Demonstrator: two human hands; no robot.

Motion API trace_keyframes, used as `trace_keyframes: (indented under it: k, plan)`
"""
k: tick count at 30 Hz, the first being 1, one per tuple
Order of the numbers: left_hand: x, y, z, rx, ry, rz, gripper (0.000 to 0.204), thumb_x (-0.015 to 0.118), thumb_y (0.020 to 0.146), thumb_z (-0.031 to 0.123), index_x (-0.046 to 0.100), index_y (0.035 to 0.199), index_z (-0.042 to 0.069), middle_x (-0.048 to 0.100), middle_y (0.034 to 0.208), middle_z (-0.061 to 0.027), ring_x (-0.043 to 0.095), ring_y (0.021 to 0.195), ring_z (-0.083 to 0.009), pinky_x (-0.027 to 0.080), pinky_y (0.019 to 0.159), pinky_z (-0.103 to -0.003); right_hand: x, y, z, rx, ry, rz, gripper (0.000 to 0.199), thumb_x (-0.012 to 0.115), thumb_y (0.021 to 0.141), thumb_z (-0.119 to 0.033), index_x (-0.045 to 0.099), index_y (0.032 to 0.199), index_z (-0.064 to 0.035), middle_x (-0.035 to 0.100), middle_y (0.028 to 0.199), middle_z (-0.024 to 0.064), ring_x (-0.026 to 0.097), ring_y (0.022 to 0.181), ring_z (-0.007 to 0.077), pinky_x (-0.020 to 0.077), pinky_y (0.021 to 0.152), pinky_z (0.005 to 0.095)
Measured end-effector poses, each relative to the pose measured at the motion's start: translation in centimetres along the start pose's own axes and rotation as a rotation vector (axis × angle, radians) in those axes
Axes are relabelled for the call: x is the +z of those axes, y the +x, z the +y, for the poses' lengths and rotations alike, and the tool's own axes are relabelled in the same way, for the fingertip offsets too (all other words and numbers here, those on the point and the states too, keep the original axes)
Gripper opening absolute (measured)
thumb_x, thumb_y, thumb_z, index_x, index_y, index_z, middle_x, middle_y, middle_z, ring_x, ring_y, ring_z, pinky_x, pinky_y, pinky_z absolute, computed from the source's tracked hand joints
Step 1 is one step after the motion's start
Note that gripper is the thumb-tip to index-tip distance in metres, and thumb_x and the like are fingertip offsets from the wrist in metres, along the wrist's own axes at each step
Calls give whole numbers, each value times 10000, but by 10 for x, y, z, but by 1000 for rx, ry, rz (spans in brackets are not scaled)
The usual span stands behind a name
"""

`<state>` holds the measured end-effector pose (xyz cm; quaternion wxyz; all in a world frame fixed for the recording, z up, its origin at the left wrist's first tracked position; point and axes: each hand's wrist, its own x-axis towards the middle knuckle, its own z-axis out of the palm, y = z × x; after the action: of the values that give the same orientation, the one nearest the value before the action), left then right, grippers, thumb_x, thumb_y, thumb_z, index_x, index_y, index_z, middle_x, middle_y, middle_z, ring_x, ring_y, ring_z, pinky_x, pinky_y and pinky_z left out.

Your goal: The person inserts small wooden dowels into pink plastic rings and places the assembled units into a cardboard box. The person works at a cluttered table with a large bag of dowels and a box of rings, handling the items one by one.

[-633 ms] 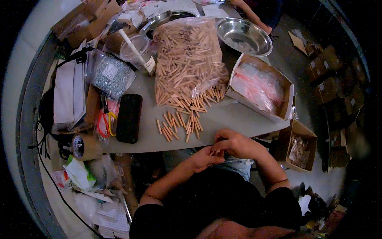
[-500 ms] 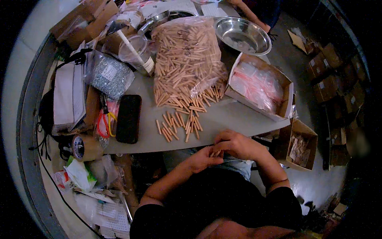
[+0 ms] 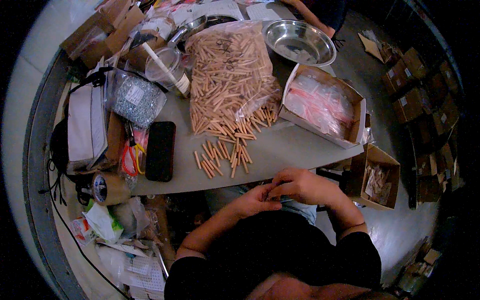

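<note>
My left hand [image 3: 255, 200] and my right hand [image 3: 300, 184] are pressed together just below the near edge of the grey table [image 3: 295, 147], over my lap. The fingers of both curl around something small between them; I cannot tell what it is. On the table right above my hands lie several loose wooden sticks [image 3: 222, 157]. Behind them a big clear bag [image 3: 230, 75] spills many more of the same sticks.
A cardboard box of pink-tinted plastic bags [image 3: 322, 105] sits at the right, a steel bowl [image 3: 299, 42] behind it. A black phone [image 3: 160, 150], scissors [image 3: 131, 155], a bag of small metal parts [image 3: 135, 100] and a tape roll [image 3: 105, 187] lie left. Another person's arm [image 3: 312, 15] reaches in at the top.
My hands stay together in the same spot below the table edge; only the fingers shift slightly. Nothing on the table has moved.
</note>
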<state>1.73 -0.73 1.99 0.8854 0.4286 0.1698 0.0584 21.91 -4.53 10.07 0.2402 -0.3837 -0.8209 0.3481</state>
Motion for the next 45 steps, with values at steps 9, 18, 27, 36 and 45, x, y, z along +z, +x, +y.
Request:
trace_keyframes:
  k: [9, 18, 27, 36, 45]
  plan:
    - [-3, 5, 10, 91, 49, -147, 649, 762, 786, 229, 431, 1308, 33, 514, 1231, -40, 483, 1145, -173, 391, 995, -332, -11, -1, -26, -49, -128, 221, 194, 736, 706, -79, 655, 882, -72, 600, 1059, 85, 572, 975, 292, 475, 844, 401]
    - [22, 15, 46, 497, 782, 368, 267, 682, 840, 153, 568, 1036, 11, 589, 1009, -110, 588, 912, -218, 477, 812, -333, 0, -30, -12, 121, -69, 494, 149, 733, 734, -65, 632, 842, -51, 632, 874, 75, 617, 803, 251, 511, 716, 347]
    - [41, 38, 62, 662, 1021, 221, 84, 659, 797, 90, 615, 804, 19, 597, 816, -112, 575, 759, -257, 470, 696, -349, -1, -56, -5, 174, 206, 472, 149, 667, 803, -99, 545, 867, -42, 560, 775, 93, 561, 682, 254, 442, 596, 327]
    - [65, 79, 85, 712, 1107, 69, 68, 670, 796, 50, 620, 823, 13, 589, 810, -113, 577, 726, -265, 476, 650, -339, -5, -105, 8, 93, 206, 688, 135, 610, 826, -129, 509, 786, -49, 528, 756, 108, 533, 698, 301, 430, 605, 381]
    - [40, 218, 165, 648, 1649, 154, 216, 621, 843, 226, 676, 873, 19, 649, 927, -177, 611, 890, -344, 480, 798, -412, -19, -274, 33, 1126, -390, 1427, 151, 680, 807, -82, 555, 752, -17, 554, 705, 52, 506, 652, 157, 424, 608, 305]
